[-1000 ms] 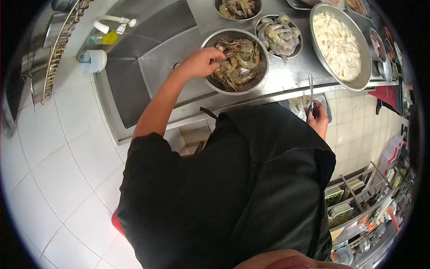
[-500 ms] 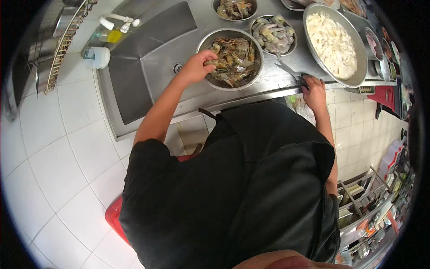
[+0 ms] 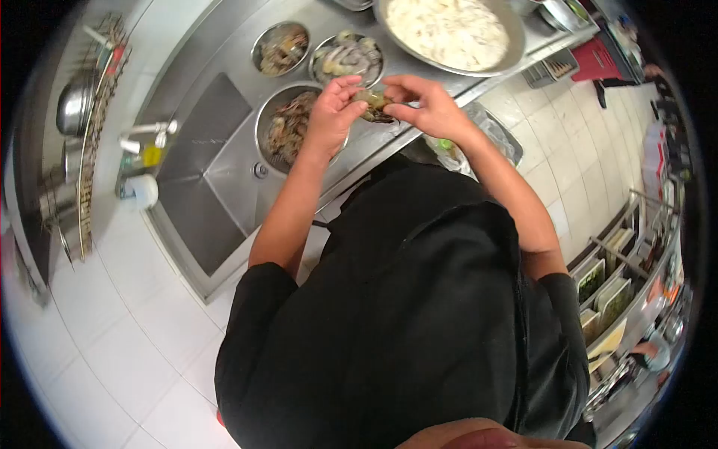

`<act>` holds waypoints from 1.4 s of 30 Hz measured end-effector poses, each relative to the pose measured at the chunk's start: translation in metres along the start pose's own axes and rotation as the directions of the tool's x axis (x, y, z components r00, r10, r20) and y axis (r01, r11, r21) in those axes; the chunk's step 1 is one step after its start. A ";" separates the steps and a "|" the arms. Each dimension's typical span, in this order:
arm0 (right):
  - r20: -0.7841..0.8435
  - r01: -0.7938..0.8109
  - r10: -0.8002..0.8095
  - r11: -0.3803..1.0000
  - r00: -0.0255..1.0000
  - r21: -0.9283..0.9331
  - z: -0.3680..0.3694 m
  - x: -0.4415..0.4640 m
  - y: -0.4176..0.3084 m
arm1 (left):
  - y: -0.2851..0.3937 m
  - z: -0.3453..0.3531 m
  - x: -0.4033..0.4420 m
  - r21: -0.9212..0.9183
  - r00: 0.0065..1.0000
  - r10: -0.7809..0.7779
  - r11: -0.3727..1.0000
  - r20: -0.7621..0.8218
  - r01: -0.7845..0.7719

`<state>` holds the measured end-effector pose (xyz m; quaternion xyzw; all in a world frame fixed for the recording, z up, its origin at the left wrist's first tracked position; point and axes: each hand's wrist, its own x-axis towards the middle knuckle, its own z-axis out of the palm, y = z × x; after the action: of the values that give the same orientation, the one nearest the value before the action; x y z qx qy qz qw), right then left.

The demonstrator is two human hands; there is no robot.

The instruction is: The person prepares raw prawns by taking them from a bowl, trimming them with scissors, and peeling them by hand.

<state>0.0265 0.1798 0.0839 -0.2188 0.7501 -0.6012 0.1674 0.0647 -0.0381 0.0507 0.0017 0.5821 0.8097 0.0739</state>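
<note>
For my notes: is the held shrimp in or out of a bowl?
Out: the left hand and right hand hold the shrimp up over the counter.

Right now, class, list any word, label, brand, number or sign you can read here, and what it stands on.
No text can be read.
Yellow item by the tap: too small and blurred to tell whether it bears print.
Red-and-white item at the far right: too blurred.
Black top: no lettering shows.

Steel counter (image 3: 329,27) is carrying a metal colander (image 3: 260,135) beside the sink (image 3: 196,217); a small bowl (image 3: 256,56) and second bowl (image 3: 381,64) are sitting just beyond, a big basin (image 3: 449,68) is resting farther right.
</note>
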 end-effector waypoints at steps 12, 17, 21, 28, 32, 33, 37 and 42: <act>-0.219 -0.183 0.249 0.941 0.943 0.285 -0.048 -0.051 0.079 | -0.078 0.102 0.036 -0.023 0.985 -0.172 0.985 -0.029 0.171; -0.275 -0.205 0.226 0.974 0.935 0.100 -0.064 -0.078 0.103 | -0.105 0.115 0.043 0.038 0.964 -0.261 0.965 0.055 0.260; -0.313 -0.177 0.175 0.984 0.933 0.022 -0.074 -0.097 0.113 | -0.113 0.125 0.048 0.066 0.926 -0.349 0.937 0.143 0.343; -0.376 -0.167 0.067 0.956 0.924 -0.241 -0.094 -0.124 0.104 | -0.117 0.146 0.054 0.085 0.854 -0.482 0.876 0.195 0.475; -0.395 -0.155 0.028 0.944 0.918 -0.293 -0.099 -0.138 0.109 | -0.116 0.155 0.058 0.151 0.810 -0.539 0.842 0.229 0.518; -0.398 -0.121 -0.025 0.934 0.917 -0.337 -0.101 -0.142 0.111 | -0.116 0.158 0.059 0.160 0.809 -0.542 0.840 0.229 0.518; -0.377 -0.045 -0.142 0.894 0.915 -0.446 -0.109 -0.152 0.112 | -0.117 0.170 0.057 0.171 0.800 -0.557 0.831 0.224 0.530; -0.327 -0.001 -0.204 0.847 0.923 -0.532 -0.120 -0.159 0.114 | -0.124 0.172 0.063 0.187 0.756 -0.580 0.814 0.304 0.550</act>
<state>0.0850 0.3839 -0.0022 -0.1782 0.8898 -0.4132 -0.0759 0.0322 0.1700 -0.0158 -0.0282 0.5672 0.7101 0.4162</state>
